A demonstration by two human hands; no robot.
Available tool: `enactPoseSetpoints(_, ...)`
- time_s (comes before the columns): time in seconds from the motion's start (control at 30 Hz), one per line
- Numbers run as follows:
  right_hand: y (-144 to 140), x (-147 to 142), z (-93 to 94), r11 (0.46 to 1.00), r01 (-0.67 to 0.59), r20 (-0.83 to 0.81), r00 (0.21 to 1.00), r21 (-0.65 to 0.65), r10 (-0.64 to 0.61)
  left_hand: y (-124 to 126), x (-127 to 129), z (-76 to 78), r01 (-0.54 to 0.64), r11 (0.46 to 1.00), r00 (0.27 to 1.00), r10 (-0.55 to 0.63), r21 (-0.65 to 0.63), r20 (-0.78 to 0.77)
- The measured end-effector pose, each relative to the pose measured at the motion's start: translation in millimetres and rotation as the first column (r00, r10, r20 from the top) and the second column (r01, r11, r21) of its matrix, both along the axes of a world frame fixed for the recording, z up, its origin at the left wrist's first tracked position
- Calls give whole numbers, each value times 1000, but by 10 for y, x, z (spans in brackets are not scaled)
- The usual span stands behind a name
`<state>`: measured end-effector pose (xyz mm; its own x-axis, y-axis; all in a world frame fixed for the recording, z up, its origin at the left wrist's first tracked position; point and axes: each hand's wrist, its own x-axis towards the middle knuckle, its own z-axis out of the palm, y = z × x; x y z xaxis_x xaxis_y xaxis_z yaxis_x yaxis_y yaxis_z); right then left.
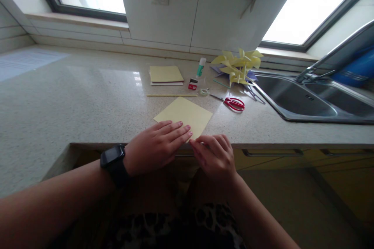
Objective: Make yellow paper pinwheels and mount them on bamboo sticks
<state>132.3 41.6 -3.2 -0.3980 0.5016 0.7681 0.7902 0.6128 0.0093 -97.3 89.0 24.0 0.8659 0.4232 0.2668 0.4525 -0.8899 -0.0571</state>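
Speckled stone countertop (73, 97) with a sink (306, 101) set in at right. On it: yellow paper sheet (185, 114), paper stack (166, 74), thin stick (172, 95), glue stick (200, 67), tape roll (203, 92), red scissors (232, 103), paper pinwheels (238, 66).

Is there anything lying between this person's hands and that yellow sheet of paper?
Nothing visible. The left hand rests flat on the yellow sheet, and the right hand touches its near corner at the counter's edge.

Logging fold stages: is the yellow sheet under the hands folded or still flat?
Cannot tell for sure. The yellow sheet lies flat with no crease visible, but the left hand and right hand cover its near corner.
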Motion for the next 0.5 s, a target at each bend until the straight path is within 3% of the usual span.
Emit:
enactPoseSetpoints(0.3, -5, 44, -66, 999, -29, -100, 995, -37, 25, -11, 11, 20, -32, 999, 999, 32, -17, -26)
enactPoseSetpoints(0.5, -61, 48, -100, 999, -32, -82, 996, -28, 29, -21, 13, 27, -29, 999, 999, 29, -13, -25)
